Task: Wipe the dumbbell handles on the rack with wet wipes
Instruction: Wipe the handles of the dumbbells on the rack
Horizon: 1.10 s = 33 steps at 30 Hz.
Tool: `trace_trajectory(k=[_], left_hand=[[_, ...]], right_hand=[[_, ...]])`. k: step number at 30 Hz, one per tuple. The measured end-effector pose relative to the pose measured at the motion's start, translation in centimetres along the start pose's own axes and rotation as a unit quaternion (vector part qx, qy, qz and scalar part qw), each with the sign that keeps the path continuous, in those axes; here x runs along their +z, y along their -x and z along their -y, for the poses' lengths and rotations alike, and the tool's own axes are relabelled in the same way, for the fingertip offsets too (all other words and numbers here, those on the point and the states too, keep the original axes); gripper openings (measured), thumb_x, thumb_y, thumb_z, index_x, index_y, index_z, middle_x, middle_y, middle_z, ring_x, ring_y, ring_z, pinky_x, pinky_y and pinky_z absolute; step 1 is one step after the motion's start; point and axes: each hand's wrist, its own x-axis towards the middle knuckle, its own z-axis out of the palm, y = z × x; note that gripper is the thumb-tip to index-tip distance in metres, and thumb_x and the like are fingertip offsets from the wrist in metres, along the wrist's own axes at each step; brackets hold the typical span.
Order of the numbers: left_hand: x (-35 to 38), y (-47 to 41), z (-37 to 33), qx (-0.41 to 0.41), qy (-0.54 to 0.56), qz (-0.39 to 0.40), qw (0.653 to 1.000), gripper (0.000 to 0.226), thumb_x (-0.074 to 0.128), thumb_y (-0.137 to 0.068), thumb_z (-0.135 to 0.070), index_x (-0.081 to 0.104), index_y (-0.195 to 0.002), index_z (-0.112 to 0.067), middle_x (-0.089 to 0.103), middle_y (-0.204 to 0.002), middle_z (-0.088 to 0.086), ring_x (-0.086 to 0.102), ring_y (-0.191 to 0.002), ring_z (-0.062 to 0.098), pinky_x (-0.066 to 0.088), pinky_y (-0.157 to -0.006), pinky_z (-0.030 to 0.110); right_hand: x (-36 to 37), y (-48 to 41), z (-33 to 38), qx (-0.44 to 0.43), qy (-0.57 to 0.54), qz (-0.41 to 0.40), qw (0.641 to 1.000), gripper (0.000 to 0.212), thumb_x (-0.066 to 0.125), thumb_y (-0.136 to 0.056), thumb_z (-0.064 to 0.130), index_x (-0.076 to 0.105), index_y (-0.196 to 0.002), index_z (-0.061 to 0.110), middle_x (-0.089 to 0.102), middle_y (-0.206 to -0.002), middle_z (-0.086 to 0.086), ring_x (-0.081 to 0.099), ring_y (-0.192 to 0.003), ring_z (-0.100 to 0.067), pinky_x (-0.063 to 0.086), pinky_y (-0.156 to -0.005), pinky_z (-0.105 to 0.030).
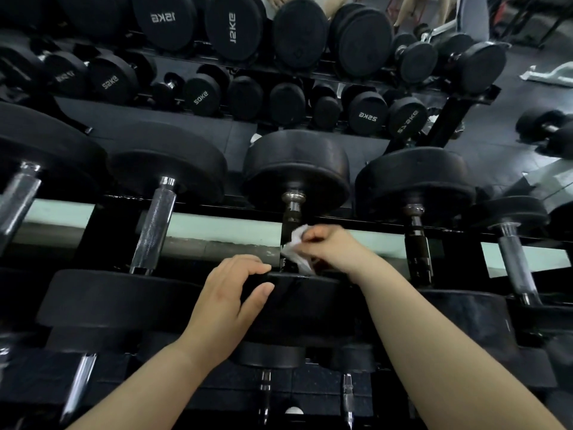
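At 6 o'clock, nearest the camera, two bare forearms reach up into the frame over the lower tier of the rack (192, 206), where several chrome handles poke out between black weight heads. The left hand (231, 293) lies flat and released at the centre, fingers spread on the near black head (297, 293) of the middle dumbbell, gripping nothing. Just beyond it, toward 1 o'clock, the right hand (325, 243) is pinched on a crumpled white wet wipe (296, 248), which is pressed against the dark handle (291, 212) of that same dumbbell, low on the shaft near the head. The far head (296, 169) of this dumbbell rises just past the wipe at 12 o'clock. To 9 o'clock a knurled chrome handle (155, 225) sits bare, and to 3 o'clock a dark handle (418, 240) and a further chrome one (511, 259) lie apart from both hands. Farther off, from 10 to 1 o'clock, a mirror image (279, 72) shows rows of black dumbbells with reversed weight markings, and a white cloth (545, 76) lies on the dark floor at 2 o'clock
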Motion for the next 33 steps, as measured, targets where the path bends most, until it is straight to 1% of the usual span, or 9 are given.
trace_trajectory(k=[2, 7, 12, 14, 20, 23, 25, 29, 33], left_hand=[[0.0, 0.0, -0.1, -0.007, 0.004, 0.002, 1.000, 0.053, 0.019, -0.074, -0.080, 0.043, -0.098, -0.041, 0.043, -0.102, -0.030, 0.045, -0.101, -0.008, 0.031, -0.086, 0.013], [-0.2, 0.1, -0.3, -0.006, -0.016, 0.017, 1.000, 0.062, 0.027, -0.075, -0.076, 0.054, -0.105, -0.028, 0.040, -0.100, -0.032, 0.042, -0.100, -0.014, 0.030, -0.086, 0.011], [-1.0, -0.3, -1.0, -0.035, -0.002, 0.077, 0.996, 0.032, 0.029, -0.067, -0.061, 0.042, -0.093, -0.047, 0.039, -0.100, -0.035, 0.038, -0.100, -0.021, 0.029, -0.085, 0.002], [-1.5, -1.2, -1.0, -0.038, 0.024, 0.087, 0.995, 0.023, 0.038, -0.072, -0.054, 0.038, -0.095, -0.052, 0.041, -0.104, -0.035, 0.036, -0.103, -0.024, 0.028, -0.086, 0.001], [-3.3, -6.9, -2.5, -0.027, 0.056, 0.109, 0.992, 0.055, 0.056, -0.087, -0.012, 0.032, -0.130, -0.038, 0.033, -0.125, -0.022, 0.034, -0.117, -0.004, 0.021, -0.091, -0.005], [-3.1, -8.4, -3.1, -0.036, 0.070, 0.116, 0.990, 0.022, 0.061, -0.083, -0.012, 0.059, -0.092, -0.032, 0.056, -0.094, -0.021, 0.050, -0.086, -0.003, 0.035, -0.072, 0.002], [-2.8, -8.7, -2.5, -0.067, 0.067, 0.089, 0.992, 0.024, 0.061, -0.083, -0.013, 0.053, -0.068, -0.029, 0.053, -0.070, -0.015, 0.047, -0.064, 0.000, 0.035, -0.057, 0.006], [-3.5, -8.9, 0.2, -0.171, 0.047, -0.018, 0.984, 0.023, 0.058, -0.084, -0.012, 0.051, -0.065, -0.022, 0.051, -0.067, -0.010, 0.047, -0.064, 0.009, 0.035, -0.057, 0.016], [-3.0, -9.4, 1.7, -0.221, 0.069, -0.014, 0.973, 0.020, 0.057, -0.086, -0.012, 0.051, -0.068, -0.019, 0.050, -0.068, -0.005, 0.047, -0.066, 0.014, 0.035, -0.046, 0.011]], right_hand=[[0.1, 0.5, -0.2, 0.009, 0.024, 0.038, 0.999, 0.028, 0.066, -0.079, 0.009, 0.051, -0.057, 0.018, 0.045, -0.054, 0.008, 0.039, -0.037, 0.005, 0.031, -0.044, -0.006], [0.4, -1.3, 0.8, -0.012, -0.097, -0.148, 0.984, 0.023, 0.060, -0.081, 0.002, 0.052, -0.065, 0.017, 0.051, -0.059, 0.008, 0.047, -0.048, 0.003, 0.035, -0.051, -0.005], [-0.1, 1.5, 0.8, -0.032, 0.068, 0.021, 0.997, 0.024, 0.062, -0.082, 0.008, 0.052, -0.061, 0.014, 0.042, -0.057, 0.006, 0.039, -0.040, 0.005, 0.031, -0.047, -0.007], [-0.5, 2.5, 1.4, -0.048, 0.021, -0.007, 0.999, 0.024, 0.060, -0.082, 0.007, 0.052, -0.061, 0.014, 0.044, -0.057, 0.005, 0.041, -0.042, 0.005, 0.033, -0.049, -0.007], [-0.6, 3.8, 4.7, -0.095, -0.073, 0.007, 0.993, 0.014, 0.053, -0.087, 0.005, 0.056, -0.076, 0.013, 0.050, -0.072, -0.004, 0.045, -0.064, -0.006, 0.035, -0.059, -0.010], [-0.1, 4.0, 5.0, -0.088, -0.067, -0.014, 0.994, 0.015, 0.054, -0.086, 0.009, 0.058, -0.074, 0.018, 0.052, -0.070, 0.003, 0.044, -0.066, -0.007, 0.036, -0.061, -0.013], [0.1, 4.1, 4.7, -0.075, -0.076, -0.062, 0.992, 0.017, 0.054, -0.086, 0.010, 0.059, -0.076, 0.022, 0.057, -0.071, 0.008, 0.049, -0.064, -0.003, 0.040, -0.060, -0.008], [0.5, 4.9, 2.4, -0.047, -0.058, -0.134, 0.988, 0.017, 0.054, -0.087, 0.012, 0.055, -0.077, 0.026, 0.065, -0.091, -0.004, 0.057, -0.076, -0.008, 0.042, -0.070, -0.010], [2.3, 6.1, 0.2, -0.031, -0.068, -0.168, 0.983, 0.024, 0.045, -0.091, 0.011, 0.061, -0.073, 0.017, 0.062, -0.074, 0.007, 0.054, -0.070, 0.002, 0.038, -0.065, -0.002]])
